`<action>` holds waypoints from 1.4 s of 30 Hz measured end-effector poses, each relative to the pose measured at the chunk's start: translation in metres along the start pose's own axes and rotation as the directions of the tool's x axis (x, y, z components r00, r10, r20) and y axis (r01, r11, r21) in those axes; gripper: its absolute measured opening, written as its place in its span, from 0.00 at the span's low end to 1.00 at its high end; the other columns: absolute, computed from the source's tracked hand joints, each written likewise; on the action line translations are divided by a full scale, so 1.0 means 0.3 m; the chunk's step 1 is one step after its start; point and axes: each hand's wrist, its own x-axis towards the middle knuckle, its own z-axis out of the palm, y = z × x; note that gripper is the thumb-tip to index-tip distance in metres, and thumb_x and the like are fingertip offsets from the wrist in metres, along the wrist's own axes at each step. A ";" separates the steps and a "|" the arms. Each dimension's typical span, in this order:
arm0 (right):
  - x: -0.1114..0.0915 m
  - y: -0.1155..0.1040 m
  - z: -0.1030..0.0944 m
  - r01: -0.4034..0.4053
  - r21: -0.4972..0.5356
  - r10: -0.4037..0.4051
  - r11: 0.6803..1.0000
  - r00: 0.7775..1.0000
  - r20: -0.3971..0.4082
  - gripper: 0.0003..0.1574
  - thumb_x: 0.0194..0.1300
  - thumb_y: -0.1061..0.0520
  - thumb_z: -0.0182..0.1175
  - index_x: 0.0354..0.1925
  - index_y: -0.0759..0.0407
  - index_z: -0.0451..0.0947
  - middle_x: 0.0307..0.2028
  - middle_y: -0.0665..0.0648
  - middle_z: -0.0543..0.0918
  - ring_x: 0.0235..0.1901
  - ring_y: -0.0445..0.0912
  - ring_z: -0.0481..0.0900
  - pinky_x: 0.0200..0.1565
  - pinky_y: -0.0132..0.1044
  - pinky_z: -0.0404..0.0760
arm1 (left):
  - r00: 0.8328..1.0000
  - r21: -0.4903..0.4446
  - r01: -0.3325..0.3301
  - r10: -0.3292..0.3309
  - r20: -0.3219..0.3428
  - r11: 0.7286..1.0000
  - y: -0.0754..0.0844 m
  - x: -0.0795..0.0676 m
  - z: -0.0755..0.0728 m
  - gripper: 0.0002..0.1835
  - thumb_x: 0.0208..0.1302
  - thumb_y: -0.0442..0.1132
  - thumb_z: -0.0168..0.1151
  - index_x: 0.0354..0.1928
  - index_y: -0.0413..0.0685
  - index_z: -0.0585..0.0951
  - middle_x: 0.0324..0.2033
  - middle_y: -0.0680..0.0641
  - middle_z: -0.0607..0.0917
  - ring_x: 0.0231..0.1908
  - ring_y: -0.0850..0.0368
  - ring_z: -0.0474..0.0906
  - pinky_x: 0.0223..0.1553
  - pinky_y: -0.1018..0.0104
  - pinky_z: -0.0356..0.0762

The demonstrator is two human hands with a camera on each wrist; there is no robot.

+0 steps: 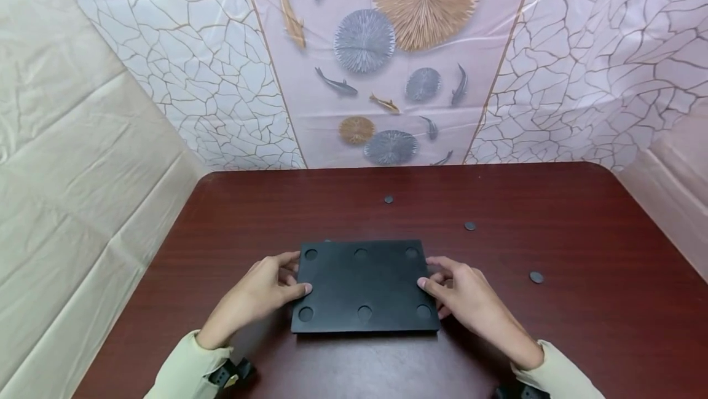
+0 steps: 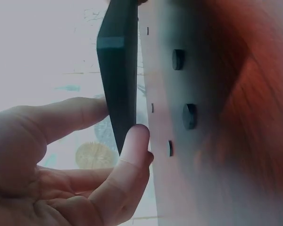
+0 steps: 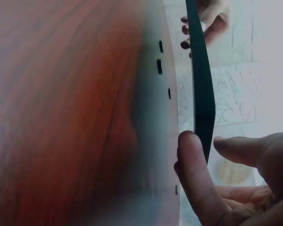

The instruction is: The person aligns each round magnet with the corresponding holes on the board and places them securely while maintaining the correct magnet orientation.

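A flat black rectangular board (image 1: 362, 282) with several shallow round recesses along its long edges is held just above the table, slightly tilted. My left hand (image 1: 260, 291) pinches its left edge, thumb on top and fingers below. On the opposite edge my right hand (image 1: 470, 294) grips in the same way. In the left wrist view a gap shows between the board's underside and the table, where small black discs (image 2: 189, 116) stand. The right wrist view shows the board (image 3: 203, 89) edge-on, with the left hand (image 3: 216, 21) at its far end.
Beyond the board lie small dark discs on the reddish-brown table (image 1: 249, 214): one far disc (image 1: 389, 200), one mid-right disc (image 1: 469, 225) and one right disc (image 1: 536, 277). A patterned curtain (image 1: 221, 67) hangs behind the table's back edge, and pale cloth (image 1: 66, 214) hangs at the left.
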 end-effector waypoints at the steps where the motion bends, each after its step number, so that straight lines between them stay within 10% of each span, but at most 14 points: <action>1: 0.004 0.002 -0.008 0.003 -0.009 -0.003 1.000 1.000 0.000 0.33 0.73 0.57 0.68 0.70 0.70 0.72 0.40 0.57 0.89 0.22 0.46 0.86 0.27 0.40 0.85 | 1.000 -0.017 0.005 -0.005 0.001 1.000 0.002 0.007 0.001 0.39 0.64 0.41 0.77 0.72 0.32 0.72 0.50 0.46 0.87 0.40 0.61 0.83 0.45 0.61 0.82; 19: 0.074 0.075 -0.124 0.001 -0.096 -0.003 0.995 1.000 -0.022 0.34 0.75 0.57 0.66 0.69 0.74 0.71 0.42 0.59 0.84 0.25 0.46 0.84 0.27 0.41 0.85 | 0.996 -0.163 -0.084 0.088 0.019 0.983 0.031 0.139 0.061 0.37 0.64 0.38 0.76 0.73 0.35 0.74 0.55 0.42 0.86 0.50 0.55 0.84 0.51 0.60 0.83; 42: 0.171 0.091 -0.191 -0.029 -0.073 0.027 0.997 0.999 -0.036 0.34 0.79 0.56 0.60 0.73 0.72 0.67 0.55 0.71 0.81 0.43 0.52 0.86 0.34 0.44 0.88 | 0.998 -0.297 -0.047 0.054 0.014 0.954 0.025 0.267 0.104 0.35 0.67 0.33 0.73 0.75 0.43 0.74 0.62 0.40 0.83 0.60 0.47 0.83 0.55 0.58 0.83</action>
